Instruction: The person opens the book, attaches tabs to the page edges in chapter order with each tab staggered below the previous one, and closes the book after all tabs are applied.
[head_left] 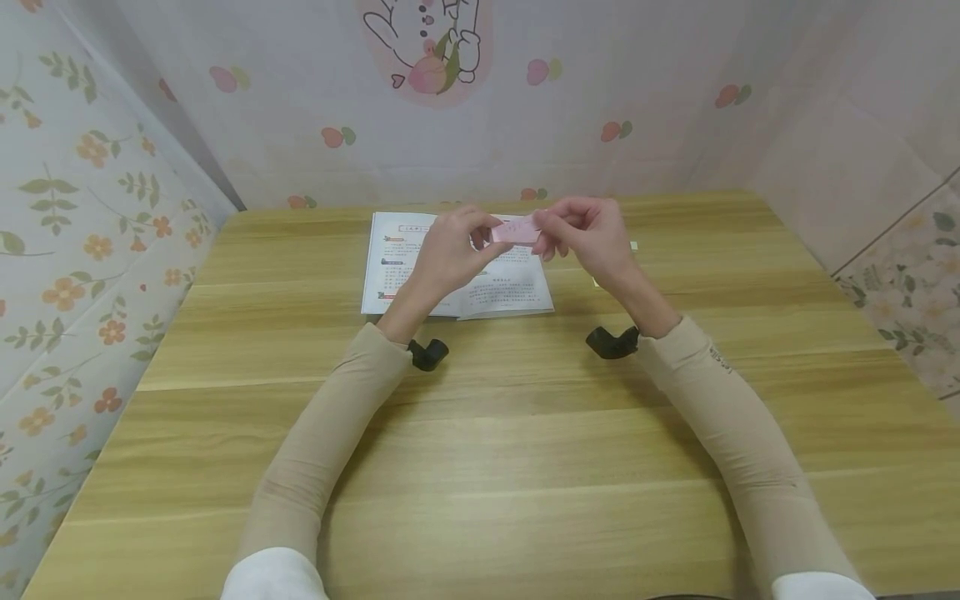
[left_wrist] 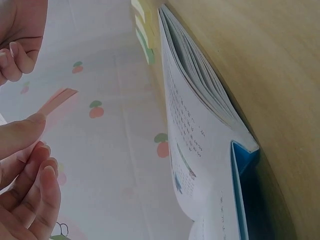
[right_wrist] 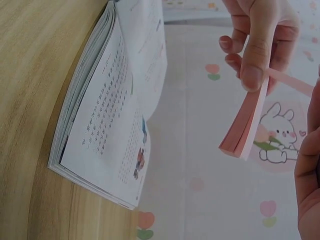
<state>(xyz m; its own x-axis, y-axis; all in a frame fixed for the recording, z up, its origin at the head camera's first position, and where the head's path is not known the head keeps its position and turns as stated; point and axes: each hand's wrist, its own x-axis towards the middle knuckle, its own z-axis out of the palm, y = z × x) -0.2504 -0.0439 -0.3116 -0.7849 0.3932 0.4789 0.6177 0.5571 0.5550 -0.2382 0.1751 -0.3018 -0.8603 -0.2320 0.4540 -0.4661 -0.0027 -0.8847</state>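
Pink sticky-note pad [head_left: 516, 231] was a small, thin rectangular block, held level in the air above the open book [head_left: 457, 267], its sheets fanned slightly at one end.

I count one open book [head_left: 457, 267] on one wooden table [head_left: 525, 450]. One pad of pink sticky notes [head_left: 516, 231] is in view, held above the book. Two hands are up there, my left hand [head_left: 450, 250] and my right hand [head_left: 585, 233]. From the left wrist view I make out three small note pads [left_wrist: 143, 30] beside the book. One rabbit picture [head_left: 427, 46] is on the wall.
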